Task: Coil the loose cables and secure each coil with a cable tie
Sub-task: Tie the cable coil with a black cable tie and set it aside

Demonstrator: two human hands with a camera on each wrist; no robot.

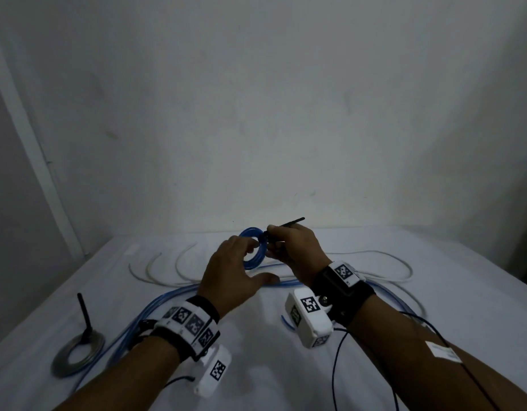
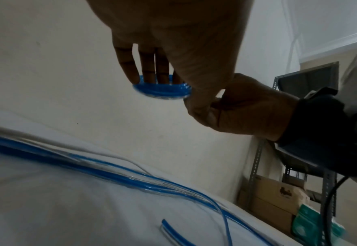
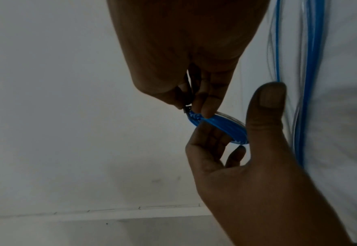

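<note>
A small blue cable coil (image 1: pixel 252 253) is held up above the white table (image 1: pixel 434 292) between both hands. My left hand (image 1: pixel 241 259) grips it with the fingers (image 2: pixel 148 69) curled into the ring (image 2: pixel 160 90) and the thumb (image 3: pixel 268 103) stretched out beside it. My right hand (image 1: pixel 281 243) pinches a black cable tie (image 1: pixel 292 222) at the coil's right edge; its tail points up and right. In the right wrist view the tie's head (image 3: pixel 186 109) sits against the coil (image 3: pixel 226 128) under my right fingertips (image 3: pixel 205 106).
A grey coil (image 1: pixel 77 355) with an upright black tie (image 1: pixel 84 315) lies at the front left. Loose blue cables (image 1: pixel 155 301) run across the table under my wrists, and white cables (image 1: pixel 167 271) loop behind. A metal shelf with boxes (image 2: pixel 268 191) stands to the right.
</note>
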